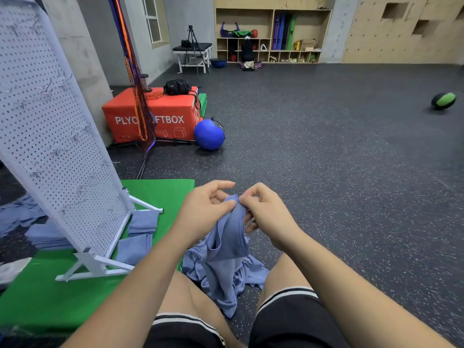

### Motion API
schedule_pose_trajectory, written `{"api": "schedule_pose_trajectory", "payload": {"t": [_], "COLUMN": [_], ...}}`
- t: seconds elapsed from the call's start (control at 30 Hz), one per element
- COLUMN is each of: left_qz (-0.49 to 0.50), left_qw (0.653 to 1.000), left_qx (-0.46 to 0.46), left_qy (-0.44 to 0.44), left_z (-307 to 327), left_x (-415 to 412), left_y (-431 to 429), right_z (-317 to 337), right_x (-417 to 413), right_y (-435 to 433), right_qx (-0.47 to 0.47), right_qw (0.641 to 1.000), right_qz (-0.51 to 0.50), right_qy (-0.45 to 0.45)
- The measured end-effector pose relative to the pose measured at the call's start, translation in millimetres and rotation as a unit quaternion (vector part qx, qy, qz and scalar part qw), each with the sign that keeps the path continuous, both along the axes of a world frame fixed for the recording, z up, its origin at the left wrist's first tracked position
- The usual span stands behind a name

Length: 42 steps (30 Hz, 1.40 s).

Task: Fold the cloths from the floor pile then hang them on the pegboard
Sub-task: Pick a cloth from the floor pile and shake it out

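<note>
Seen through my head camera: both hands meet at chest height over a blue cloth (229, 237). My left hand (208, 209) pinches its upper edge between thumb and curled fingers. My right hand (266, 212), fingers curled in tight, grips the same edge just beside it, the knuckles of the two hands nearly touching. The cloth hangs bunched from that shared grip and trails down into the crumpled pile of cloths (227, 282) on the floor between my bare knees.

To my left a white pegboard (50, 121) leans back on its frame, wire hooks scattered across its face, its feet on a green mat (50, 297). Two flat blue cloths (140, 234) lie on the mat against the frame's base. More blue fabric (42, 237) lies behind the board, partly hidden by it.

The dark speckled floor (326, 172) stretches away to wooden shelves (271, 36) on the far wall. A red box (150, 114) lettered "PLYO SOFTBOX" stands near the left wall with a blue ball (209, 134) touching its corner. A green and black ball (443, 100) sits alone well off to the right.
</note>
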<state>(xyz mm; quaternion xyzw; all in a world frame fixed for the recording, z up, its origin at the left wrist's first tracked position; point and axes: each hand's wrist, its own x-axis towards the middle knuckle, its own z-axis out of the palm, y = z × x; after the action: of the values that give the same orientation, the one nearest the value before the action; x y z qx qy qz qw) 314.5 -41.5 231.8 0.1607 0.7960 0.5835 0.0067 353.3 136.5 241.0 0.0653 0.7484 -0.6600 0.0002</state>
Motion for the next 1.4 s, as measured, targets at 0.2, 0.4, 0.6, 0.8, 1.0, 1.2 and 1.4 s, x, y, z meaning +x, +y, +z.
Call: {"api": "schedule_pose_trajectory", "payload": {"t": [0.2,0.4,0.6,0.8,1.0,1.2,1.4], "left_qz": [0.013,-0.012,-0.048,-0.044,0.028,0.077,0.078], "left_qw": [0.999,0.998,0.994,0.992,0.982,0.963,0.967], "left_qx": [-0.019,-0.019,-0.057,-0.053,-0.108,-0.171,-0.141], "left_qy": [0.028,0.055,0.079,0.102,0.153,0.192,0.195], "left_z": [5.7,19.9,30.5,35.6,33.5,36.6,41.2], "left_x": [1.0,4.2,11.0,20.5,34.1,44.2,32.4], "left_y": [-0.7,-4.6,-7.3,-5.7,1.6,17.9,1.7], "right_z": [6.2,12.5,9.6,21.7,33.1,39.1,46.3], "right_x": [4.7,5.4,4.9,6.6,5.7,3.9,1.5], "right_y": [-3.7,-2.6,2.8,7.4,14.0,15.4,32.3], "right_qx": [-0.031,-0.166,-0.138,-0.1,0.08,0.2,0.17], "right_qw": [0.998,0.982,0.984,0.99,0.989,0.959,0.962], "right_qz": [0.052,0.085,0.105,0.087,0.033,0.001,0.001], "right_qy": [-0.004,-0.011,0.028,0.045,0.124,0.201,0.215]}}
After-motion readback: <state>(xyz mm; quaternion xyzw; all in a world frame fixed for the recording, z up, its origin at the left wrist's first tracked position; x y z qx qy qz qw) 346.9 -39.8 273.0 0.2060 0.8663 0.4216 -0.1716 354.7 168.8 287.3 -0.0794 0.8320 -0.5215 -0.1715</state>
